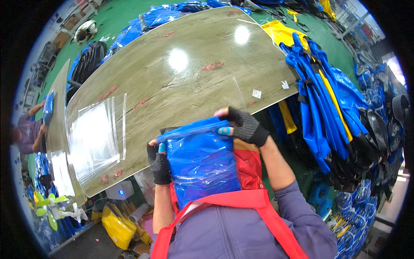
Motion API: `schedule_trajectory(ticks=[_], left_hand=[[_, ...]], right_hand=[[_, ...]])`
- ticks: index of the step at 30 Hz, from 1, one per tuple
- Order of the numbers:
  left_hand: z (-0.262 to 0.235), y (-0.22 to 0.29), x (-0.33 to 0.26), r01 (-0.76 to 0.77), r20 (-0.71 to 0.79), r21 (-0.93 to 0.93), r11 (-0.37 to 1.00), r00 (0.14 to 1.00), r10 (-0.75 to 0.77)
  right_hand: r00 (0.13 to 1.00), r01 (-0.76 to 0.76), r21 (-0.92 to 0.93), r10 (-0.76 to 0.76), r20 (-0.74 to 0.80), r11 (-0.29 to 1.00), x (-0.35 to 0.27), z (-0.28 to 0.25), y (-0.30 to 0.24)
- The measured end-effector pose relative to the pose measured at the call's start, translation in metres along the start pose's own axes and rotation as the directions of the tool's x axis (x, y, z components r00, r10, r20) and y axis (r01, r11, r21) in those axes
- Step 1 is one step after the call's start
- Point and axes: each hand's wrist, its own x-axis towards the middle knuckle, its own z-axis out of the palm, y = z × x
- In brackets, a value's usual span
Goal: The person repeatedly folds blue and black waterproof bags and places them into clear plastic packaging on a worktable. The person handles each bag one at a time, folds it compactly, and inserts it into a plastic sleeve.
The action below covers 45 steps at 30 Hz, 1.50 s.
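Observation:
A folded blue item in a clear plastic bag, a blue package (202, 162), hangs in front of my body at the table's near edge. Around its upper left corner my left hand (159, 163) is closed, in a dark fingerless glove with blue tape on a finger. My right hand (246, 126), gloved alike with a taped thumb, pinches the upper right end of the package. Its top edge looks folded over into a band between both hands. A red apron (250, 166) shows behind it.
On the brown table (172, 95) lie clear plastic bags (95, 136) and small white stickers (256, 93). Blue and yellow bags (319, 103) drape over its right end. A co-worker (32, 129) holds a blue package at far left. A green fan (51, 209) stands lower left.

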Motion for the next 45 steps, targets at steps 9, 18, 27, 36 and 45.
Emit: schedule_trajectory(ticks=[9,18,27,36,45], left_hand=[[-0.009,0.05,0.0,0.237,0.542,0.129,0.963,0.796,-0.269],[-0.009,0.044,0.039,-0.136,0.615,0.061,0.989,0.785,0.07],[0.021,0.032,0.031,0.11,0.491,-0.283,0.953,0.87,0.045],[-0.005,0.048,0.018,0.22,0.427,-0.131,0.967,0.893,-0.145],[0.002,0.022,0.034,0.041,0.288,0.077,0.996,0.956,-0.062]], right_hand=[[0.919,0.1,-0.467,0.098,0.381,0.879,0.035,-0.002,-0.041],[0.833,0.186,-0.434,0.093,0.545,0.882,0.047,-0.008,-0.047],[0.754,0.298,-0.575,0.182,0.631,0.762,0.073,0.009,-0.038],[0.756,-0.037,0.001,0.027,0.654,0.999,0.043,-0.053,-0.009],[0.968,0.249,0.142,-0.244,-0.055,0.958,-0.013,0.001,0.037]])
